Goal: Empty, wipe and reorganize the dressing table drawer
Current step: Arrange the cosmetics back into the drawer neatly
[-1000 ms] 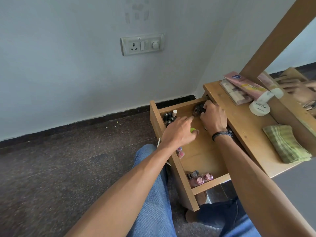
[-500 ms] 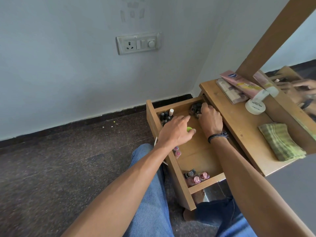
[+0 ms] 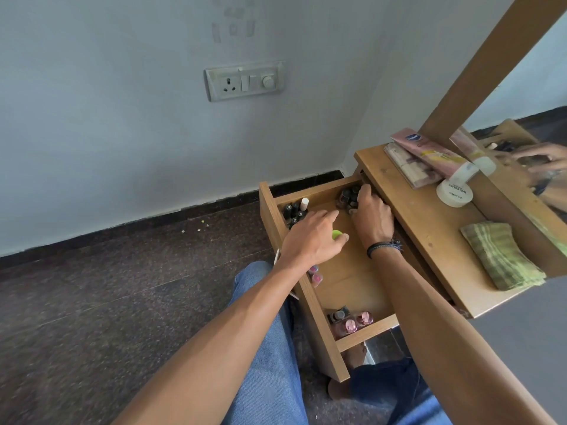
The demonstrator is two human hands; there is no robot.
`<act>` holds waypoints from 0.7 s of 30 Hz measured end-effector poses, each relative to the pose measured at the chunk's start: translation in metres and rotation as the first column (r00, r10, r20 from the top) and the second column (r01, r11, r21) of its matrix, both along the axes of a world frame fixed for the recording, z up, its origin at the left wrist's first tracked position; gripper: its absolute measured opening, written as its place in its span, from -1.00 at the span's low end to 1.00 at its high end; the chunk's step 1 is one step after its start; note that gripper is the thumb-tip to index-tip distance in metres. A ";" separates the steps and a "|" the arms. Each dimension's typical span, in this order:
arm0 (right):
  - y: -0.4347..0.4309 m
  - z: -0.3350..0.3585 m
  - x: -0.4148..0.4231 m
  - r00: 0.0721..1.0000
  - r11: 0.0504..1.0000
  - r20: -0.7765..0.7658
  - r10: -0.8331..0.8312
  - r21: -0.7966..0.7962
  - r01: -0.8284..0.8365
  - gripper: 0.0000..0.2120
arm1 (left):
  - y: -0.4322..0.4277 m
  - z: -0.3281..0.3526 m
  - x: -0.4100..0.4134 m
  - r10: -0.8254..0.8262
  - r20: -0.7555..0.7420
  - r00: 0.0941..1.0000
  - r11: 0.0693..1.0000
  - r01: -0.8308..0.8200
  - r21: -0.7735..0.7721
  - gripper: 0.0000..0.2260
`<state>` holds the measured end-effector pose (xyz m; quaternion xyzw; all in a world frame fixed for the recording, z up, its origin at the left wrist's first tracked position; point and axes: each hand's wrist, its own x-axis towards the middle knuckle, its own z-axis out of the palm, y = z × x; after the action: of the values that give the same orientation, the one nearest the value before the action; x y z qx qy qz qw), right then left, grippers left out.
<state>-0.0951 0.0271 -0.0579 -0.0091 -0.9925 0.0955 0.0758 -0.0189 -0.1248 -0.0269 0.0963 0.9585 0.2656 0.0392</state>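
With the left hand, pinching a small green thing over the open drawer; with the right hand, curled round dark bottles (drawer's far right corner).

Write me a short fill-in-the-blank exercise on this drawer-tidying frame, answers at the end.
1. The small object pinched by the left hand is ___.
2. The right hand grips dark bottles inside the open ___.
3. The folded cloth lies on the ___, outside the drawer.
Answers: green; drawer; tabletop.
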 end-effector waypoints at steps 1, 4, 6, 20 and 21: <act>0.000 -0.001 -0.001 1.000 1.000 0.001 -0.011 0.007 0.011 -0.78 | 0.000 0.000 0.000 0.001 0.000 1.000 1.000 -0.001 0.001 -0.44; 0.000 -0.005 -0.005 1.000 1.000 -0.004 -0.020 0.020 0.020 -0.79 | 0.000 0.000 0.000 -0.002 -0.004 1.000 1.000 0.002 -0.006 -0.44; -0.001 -0.006 -0.007 1.000 0.999 -0.011 -0.025 0.026 0.025 -0.79 | 0.000 -0.001 -0.001 -0.002 -0.005 1.000 1.000 0.002 -0.008 -0.44; -0.006 0.004 0.012 0.998 0.999 -0.056 -0.032 -0.023 0.031 -0.84 | 0.000 -0.005 -0.004 0.000 -0.015 1.000 1.000 0.000 -0.012 -0.45; -0.005 0.003 0.015 0.998 1.000 -0.069 -0.013 -0.016 0.012 -0.85 | 0.000 -0.005 -0.004 0.000 -0.015 1.000 1.000 -0.001 -0.009 -0.45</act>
<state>-0.0798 0.0216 -0.0549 -0.0123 -0.9885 0.1029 0.1104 -0.0225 -0.1246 -0.0317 0.0979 0.9600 0.2604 0.0324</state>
